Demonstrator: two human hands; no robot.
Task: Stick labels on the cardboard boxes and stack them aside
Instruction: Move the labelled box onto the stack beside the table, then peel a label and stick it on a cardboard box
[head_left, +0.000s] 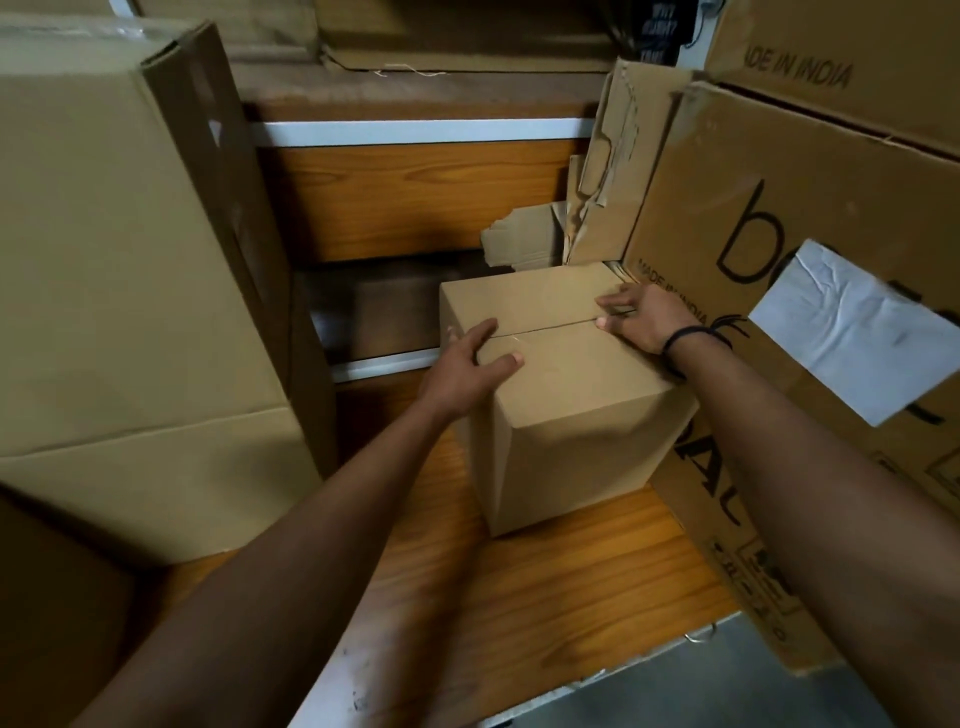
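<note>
A small plain cardboard box (566, 410) stands upright on a wooden table (571, 587), its top flaps closed along a middle seam. My left hand (467, 366) lies on the box's top left edge, thumb on the top face and fingers reaching over the left side. My right hand (641, 319) presses on the top right edge near the seam, fingers spread flat; a black band circles that wrist. No label shows on the box's visible faces.
A tall plain carton (119, 291) fills the left. Large printed cartons (810, 218) marked MADE IN INDIA stand close on the right, one with a white paper sheet (852, 327) stuck on. Torn cardboard scraps (524, 236) lie behind the box.
</note>
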